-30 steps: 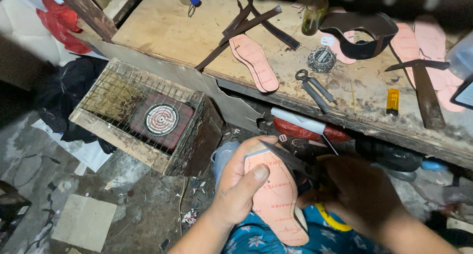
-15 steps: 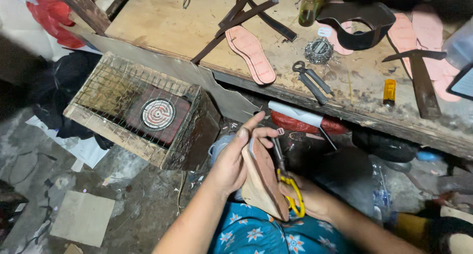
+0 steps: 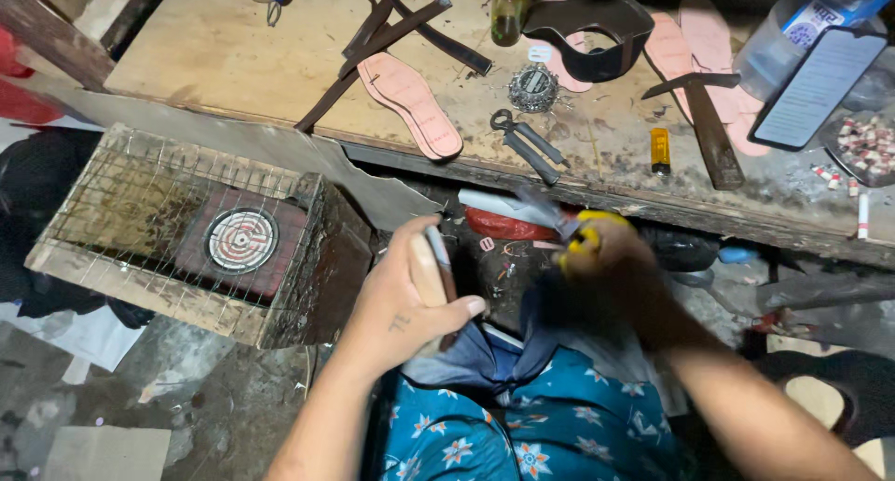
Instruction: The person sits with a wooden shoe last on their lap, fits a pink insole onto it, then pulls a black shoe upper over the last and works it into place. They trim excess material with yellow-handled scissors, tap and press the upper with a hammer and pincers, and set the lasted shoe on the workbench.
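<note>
My left hand [image 3: 399, 306] grips a pink shoe sole [image 3: 431, 268], held upright and edge-on over my lap. To its right, my right hand [image 3: 611, 274] is blurred and closed on yellow-handled scissors [image 3: 582, 233]. Their blades [image 3: 539, 204] point left, a little above and to the right of the sole's top end. Both hands are just below the front edge of the wooden workbench [image 3: 233, 61]. My blue flowered clothing [image 3: 522, 430] fills the frame under them.
On the bench lie a pink insole [image 3: 410, 103], pliers [image 3: 527, 145], a yellow lighter [image 3: 660, 150], a black strap loop [image 3: 597, 34], more pink soles [image 3: 695, 43] and a phone [image 3: 820, 85]. A wire-covered wooden box with a coil heater [image 3: 242, 240] stands at the left.
The sole has turned from face-up to edge-on in my left hand. My right hand has risen with the scissors toward the sole's top end.
</note>
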